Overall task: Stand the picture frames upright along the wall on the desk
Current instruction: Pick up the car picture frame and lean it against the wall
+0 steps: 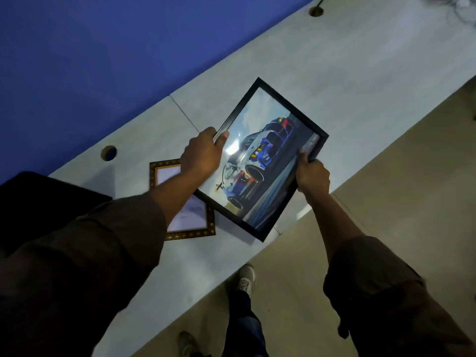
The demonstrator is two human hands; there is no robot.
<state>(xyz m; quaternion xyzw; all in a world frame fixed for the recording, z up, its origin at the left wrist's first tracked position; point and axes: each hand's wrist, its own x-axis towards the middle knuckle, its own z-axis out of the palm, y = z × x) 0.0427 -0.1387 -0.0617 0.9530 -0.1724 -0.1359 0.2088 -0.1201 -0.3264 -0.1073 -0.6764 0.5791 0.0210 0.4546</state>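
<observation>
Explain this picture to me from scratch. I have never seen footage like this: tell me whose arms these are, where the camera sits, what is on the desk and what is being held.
There is no machine here. The camera is worn on a person's head and looks forward and down, so the two arms reaching in from the bottom are that person's own, and their legs and shoes show on the floor below.

The left hand and right hand each grip an opposite edge of a black picture frame showing a car, with the thumbs on the glass. It is held above the desk, tilted, not yet stood up.

The pale grey desk runs along a blue wall and has round cable holes. A second, gold ornate frame lies flat on the desk, partly hidden under the left forearm. A dark object sits at the left edge; I cannot tell what it is.
</observation>
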